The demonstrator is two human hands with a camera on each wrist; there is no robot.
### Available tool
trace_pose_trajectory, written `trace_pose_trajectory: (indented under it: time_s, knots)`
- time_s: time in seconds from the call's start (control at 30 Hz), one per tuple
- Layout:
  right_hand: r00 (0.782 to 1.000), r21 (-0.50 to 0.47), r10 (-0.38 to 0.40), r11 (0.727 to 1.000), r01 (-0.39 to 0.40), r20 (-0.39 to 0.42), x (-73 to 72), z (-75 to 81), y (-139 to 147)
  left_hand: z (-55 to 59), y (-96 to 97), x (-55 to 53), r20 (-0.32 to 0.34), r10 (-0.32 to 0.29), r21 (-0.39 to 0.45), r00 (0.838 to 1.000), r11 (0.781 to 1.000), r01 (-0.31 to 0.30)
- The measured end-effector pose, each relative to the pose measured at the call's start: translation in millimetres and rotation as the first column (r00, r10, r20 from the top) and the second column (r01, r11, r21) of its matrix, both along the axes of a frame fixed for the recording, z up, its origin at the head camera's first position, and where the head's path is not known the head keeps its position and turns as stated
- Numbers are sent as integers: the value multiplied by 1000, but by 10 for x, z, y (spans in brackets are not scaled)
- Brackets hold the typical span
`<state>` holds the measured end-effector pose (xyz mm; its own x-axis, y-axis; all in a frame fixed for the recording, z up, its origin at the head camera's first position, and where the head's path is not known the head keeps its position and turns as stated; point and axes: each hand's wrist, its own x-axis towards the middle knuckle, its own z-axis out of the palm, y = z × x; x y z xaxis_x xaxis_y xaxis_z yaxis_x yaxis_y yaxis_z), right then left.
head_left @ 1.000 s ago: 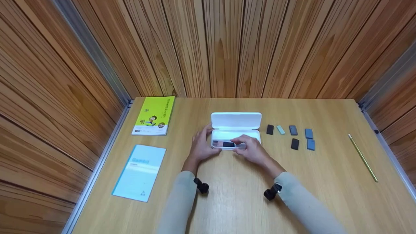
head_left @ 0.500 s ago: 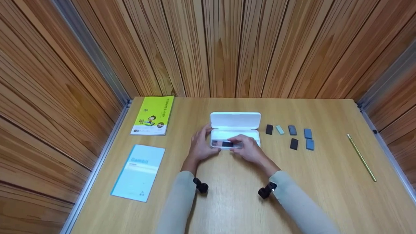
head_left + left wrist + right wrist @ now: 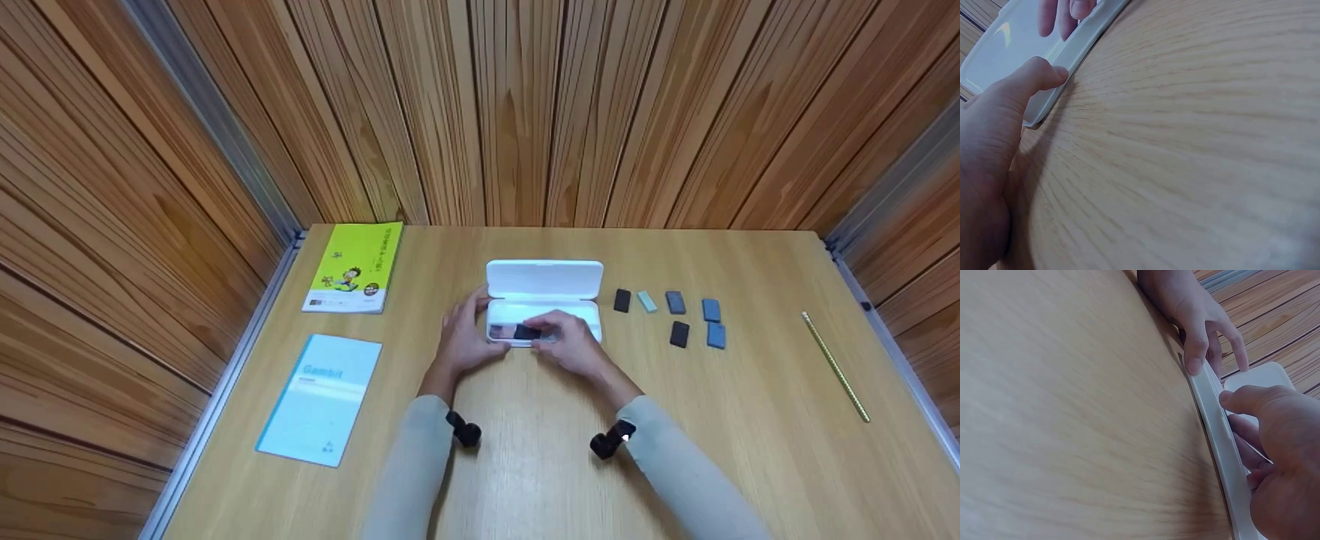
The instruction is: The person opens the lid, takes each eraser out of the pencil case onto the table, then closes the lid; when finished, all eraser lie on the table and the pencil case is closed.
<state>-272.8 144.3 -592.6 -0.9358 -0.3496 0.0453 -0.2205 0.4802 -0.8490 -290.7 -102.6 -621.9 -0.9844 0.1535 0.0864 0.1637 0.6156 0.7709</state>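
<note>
A white pencil case (image 3: 544, 279) lies on the table with its lid raised at the back. My left hand (image 3: 466, 337) grips its left end, thumb on the front rim in the left wrist view and fingers round the far side. Inside, a black eraser (image 3: 526, 331) sits slightly askew, with a pinkish piece (image 3: 503, 331) to its left. My right hand (image 3: 577, 346) reaches over the front rim and pinches the black eraser's right end between thumb and fingers. In the right wrist view those fingertips are down behind the case wall, which hides the eraser.
Right of the case lie two black erasers (image 3: 622, 300), a small pale green one (image 3: 646, 301), a grey-blue one (image 3: 675, 302) and two blue ones (image 3: 716, 335). A gold pencil (image 3: 836, 367) is far right. A yellow-green book (image 3: 354, 266) and a light blue notebook (image 3: 321, 401) lie left.
My right hand has shifted slightly left inside the case, and its forearm has swung left. The black eraser has turned a little askew. My left hand stays on the case.
</note>
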Motion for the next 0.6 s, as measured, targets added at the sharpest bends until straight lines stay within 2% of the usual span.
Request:
trace_pose_trajectory:
  time_s: [0.43,0.6]
  knots:
    - [994,-20,-84,996,85,69,-7,47,-40,3,0,9,18,14,10,1000,1000,-14]
    - [993,-24,-100,995,102,64,19,43,-70,4,2,10,19,11,7,1000,1000,-11]
